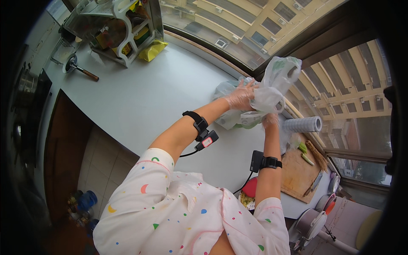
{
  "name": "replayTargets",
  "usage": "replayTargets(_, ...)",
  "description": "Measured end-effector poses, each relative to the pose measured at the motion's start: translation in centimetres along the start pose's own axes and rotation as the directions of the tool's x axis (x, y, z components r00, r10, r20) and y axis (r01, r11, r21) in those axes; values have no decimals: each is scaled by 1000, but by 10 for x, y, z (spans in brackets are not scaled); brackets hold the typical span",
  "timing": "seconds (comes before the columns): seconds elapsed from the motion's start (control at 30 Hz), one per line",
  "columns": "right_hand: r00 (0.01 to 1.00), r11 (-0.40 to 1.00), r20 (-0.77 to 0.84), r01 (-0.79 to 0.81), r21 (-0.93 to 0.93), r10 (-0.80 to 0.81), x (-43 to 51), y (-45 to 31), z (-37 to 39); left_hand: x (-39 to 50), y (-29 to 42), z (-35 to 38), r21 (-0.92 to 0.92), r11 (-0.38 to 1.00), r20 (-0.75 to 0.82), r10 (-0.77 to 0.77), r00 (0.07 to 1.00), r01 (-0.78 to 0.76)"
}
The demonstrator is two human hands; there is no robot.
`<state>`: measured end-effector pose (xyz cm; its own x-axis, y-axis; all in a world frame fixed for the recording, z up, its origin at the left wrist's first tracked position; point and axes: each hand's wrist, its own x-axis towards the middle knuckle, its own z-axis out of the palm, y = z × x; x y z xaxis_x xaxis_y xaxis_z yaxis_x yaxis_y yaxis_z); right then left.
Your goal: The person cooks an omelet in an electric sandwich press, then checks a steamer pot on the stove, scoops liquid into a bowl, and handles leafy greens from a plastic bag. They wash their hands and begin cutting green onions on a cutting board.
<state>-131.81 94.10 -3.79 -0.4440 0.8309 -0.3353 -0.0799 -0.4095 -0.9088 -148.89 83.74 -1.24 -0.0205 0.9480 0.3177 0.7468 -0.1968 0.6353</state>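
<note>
Thin clear plastic gloves cover both hands at the window side of the white counter. My left hand (241, 95) lies with its fingers spread against a translucent white plastic bag (272, 91) with green print, whose upper part stands up before the window. Lower on the same bag is my right hand (270, 120), its fingers mostly hidden behind the plastic, so its grip does not show. More crumpled bag plastic spreads on the counter beneath both hands. What the bag holds cannot be made out.
A patterned roll (302, 124) lies right of the bag. Beyond it, a wooden cutting board (298, 172) bears green vegetable pieces and a knife (314, 183). A white shelf rack (122, 35), yellow packet (153, 50) and wooden-handled ladle (83, 72) are at the upper left.
</note>
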Motion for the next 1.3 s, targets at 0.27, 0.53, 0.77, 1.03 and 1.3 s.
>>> replayTargets(0.27,954,926,236,-248,285,183,-22,2,18,-1,6,21,-74,991,-14,-115,993,114)
replayTargets(0.53,990,952,-125,17,-304,-58,-58,-26,16,-2,-9,32,-413,888,-278,-335,900,203)
replayTargets(0.77,798,482,220,531,-697,-561,-100,-3,46,-4,-1,21,-728,610,-6,-463,886,314)
replayTargets(1.03,916,711,148,384,-589,-373,-57,-10,49,-28,-15,5,-888,330,300,-115,947,321)
replayTargets(1.3,801,573,272,579,-581,-534,-64,-37,49,-34,-7,-26,-801,370,412,-230,882,470)
